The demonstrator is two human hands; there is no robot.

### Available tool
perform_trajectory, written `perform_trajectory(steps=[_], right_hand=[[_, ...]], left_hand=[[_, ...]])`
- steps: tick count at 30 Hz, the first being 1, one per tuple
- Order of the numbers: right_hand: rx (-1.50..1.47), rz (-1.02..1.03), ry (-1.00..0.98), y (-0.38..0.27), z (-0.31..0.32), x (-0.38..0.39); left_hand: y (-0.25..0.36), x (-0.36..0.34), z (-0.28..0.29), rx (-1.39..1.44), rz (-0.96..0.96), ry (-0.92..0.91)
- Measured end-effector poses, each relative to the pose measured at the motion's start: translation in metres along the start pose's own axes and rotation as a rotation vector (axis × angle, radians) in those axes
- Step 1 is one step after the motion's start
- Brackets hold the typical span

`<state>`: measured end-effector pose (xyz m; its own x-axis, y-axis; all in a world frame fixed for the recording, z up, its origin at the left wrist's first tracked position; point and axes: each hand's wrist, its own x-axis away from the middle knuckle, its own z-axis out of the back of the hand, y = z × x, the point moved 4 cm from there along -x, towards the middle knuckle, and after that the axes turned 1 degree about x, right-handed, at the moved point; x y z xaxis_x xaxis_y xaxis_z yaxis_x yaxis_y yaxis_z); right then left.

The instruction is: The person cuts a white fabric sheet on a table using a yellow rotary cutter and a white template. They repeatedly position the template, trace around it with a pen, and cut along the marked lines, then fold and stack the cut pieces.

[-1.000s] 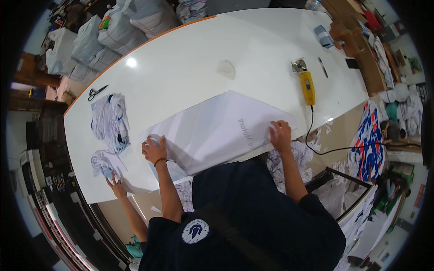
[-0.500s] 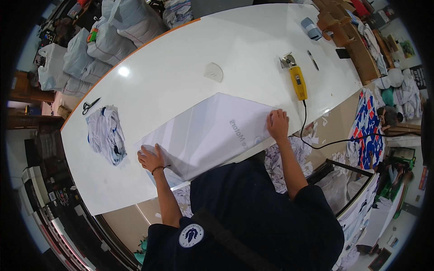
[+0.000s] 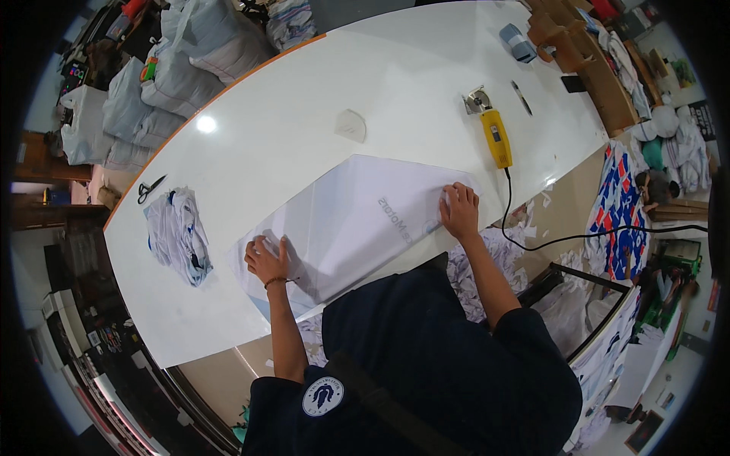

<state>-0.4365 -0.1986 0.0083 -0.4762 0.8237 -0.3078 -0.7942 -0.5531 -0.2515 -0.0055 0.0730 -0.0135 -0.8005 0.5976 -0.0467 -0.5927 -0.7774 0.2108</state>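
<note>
A pale fabric panel [image 3: 346,220] with light grey-blue bands and faint printing lies flat across the near side of the white table [image 3: 281,144]. On its left end rests my left hand [image 3: 266,258], fingers spread over the cloth. My right hand [image 3: 459,211] is on the panel's right end, its fingers stretched out and slightly bent. Neither hand grips anything that I can see. Beyond the panel lies a small clear template [image 3: 350,126] with one curved edge. To the far right sits a yellow electric fabric cutter [image 3: 496,138] with a round blade.
Bundled white cloth [image 3: 179,234] and black scissors [image 3: 151,188] lie on the left. A pen [image 3: 522,98], a phone [image 3: 573,83] and a blue-grey roll [image 3: 518,44] are at the far right. The cutter's black cord [image 3: 563,242] runs off right. Fabric scraps [image 3: 483,266] fill the space below the table's edge.
My left hand has shifted right and inward on the panel. The right hand stays at the panel's right end. The view has moved slightly.
</note>
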Motion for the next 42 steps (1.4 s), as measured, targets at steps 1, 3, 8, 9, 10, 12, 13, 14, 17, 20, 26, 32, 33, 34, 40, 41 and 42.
perform_trajectory(steps=[1, 3, 8, 9, 10, 12, 13, 14, 17, 20, 26, 32, 33, 34, 40, 41, 42], right_hand=[[-0.005, -0.001, -0.015, 0.000, -0.001, 0.002], [-0.013, 0.008, -0.043, 0.000, -0.003, 0.001], [-0.038, -0.067, -0.134, 0.012, -0.010, -0.002], [-0.031, -0.085, -0.135, 0.016, -0.011, -0.004], [-0.016, -0.072, -0.120, 0.018, -0.012, -0.008], [0.009, -0.039, -0.092, 0.018, -0.011, -0.019], [0.027, -0.032, -0.055, 0.017, -0.010, -0.024], [0.043, -0.020, -0.013, 0.015, -0.009, -0.032], [-0.105, -0.052, 0.000, 0.005, -0.025, -0.066], [-0.312, -0.113, -0.079, -0.026, -0.056, -0.121], [-0.233, -0.239, -0.241, -0.116, -0.115, -0.224], [-0.163, -0.289, -0.299, -0.137, -0.142, -0.254], [-0.362, -0.332, -0.343, -0.127, -0.144, -0.255], [-0.562, -0.378, -0.383, -0.113, -0.146, -0.257], [-1.124, -0.296, -0.191, -0.070, -0.059, -0.204], [-1.168, -0.186, -0.138, -0.058, -0.048, -0.184], [-1.210, -0.173, -0.144, -0.051, -0.039, -0.165]], left_hand=[[-0.001, -0.003, 0.001, -0.010, 0.029, 0.002], [0.006, -0.009, -0.003, 0.010, 0.016, -0.003], [0.057, 0.005, -0.009, 0.033, -0.266, -0.189], [0.061, 0.005, -0.007, -0.024, -0.237, -0.200], [0.063, 0.004, -0.006, -0.080, -0.208, -0.210], [0.060, 0.000, -0.005, -0.140, -0.128, -0.239], [0.057, -0.006, -0.007, -0.141, -0.081, -0.257], [0.053, -0.010, -0.009, -0.138, -0.030, -0.270], [0.050, -0.010, -0.018, -0.071, -0.093, -0.154], [0.071, 0.003, -0.015, 0.048, -0.189, -0.186], [0.082, -0.001, -0.014, 0.002, -0.094, -0.317], [0.066, -0.017, -0.015, -0.070, -0.097, -0.341], [0.066, -0.018, -0.015, -0.063, -0.103, -0.333], [0.067, -0.019, -0.018, -0.052, -0.097, -0.347], [0.148, -0.009, -0.004, 0.487, -0.373, -0.175], [0.190, -0.002, 0.009, 0.588, -0.474, -0.167], [0.229, 0.010, 0.017, 0.703, -0.514, -0.277]])
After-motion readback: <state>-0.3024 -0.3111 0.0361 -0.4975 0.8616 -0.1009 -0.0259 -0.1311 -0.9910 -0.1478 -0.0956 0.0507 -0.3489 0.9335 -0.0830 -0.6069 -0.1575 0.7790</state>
